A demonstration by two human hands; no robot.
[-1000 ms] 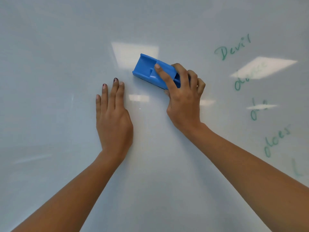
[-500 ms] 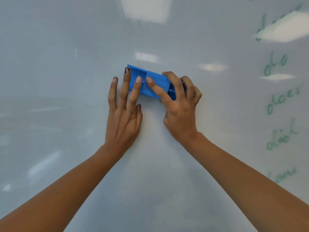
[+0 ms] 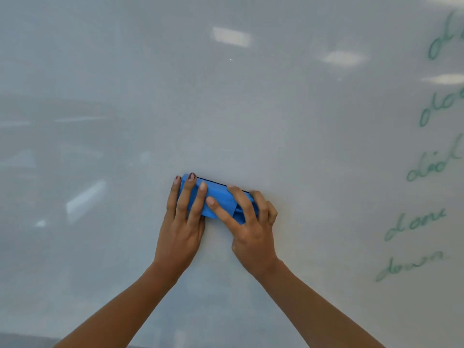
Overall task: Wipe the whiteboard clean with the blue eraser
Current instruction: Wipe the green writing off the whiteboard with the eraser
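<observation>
Right hand: the right hand (image 3: 253,222) is curled over the right end of the blue eraser (image 3: 217,199), index finger laid along its back and the other fingers wrapped over the far edge; the eraser is gripped and pressed to the board.
Left hand: the left hand (image 3: 182,222) is held nearly flat, fingers extended and spread over the left end of the eraser; it is pressed on top rather than closed round it.
Change in the hands: a second ago the left hand was laid flat on the bare board, apart from the eraser; half a second ago its fingertips had reached the eraser; now that end is fully covered, so a two-handed press has been formed.
Eraser: it is set flat against the whiteboard (image 3: 125,146), long side roughly level, slightly tilted down to the right, a dark pad edge showing along the top.
Change in the eraser: it has been carried lower on the board, judging by the green writing, of which lower lines are now shown.
Writing: a column of green words (image 3: 431,164) is left at the right edge, well apart from the eraser.
Meaning for the task: the area around the hands appears clean; the green column is judged still to be wiped, so a rightward pass with firmer pressure would be called for.
</observation>
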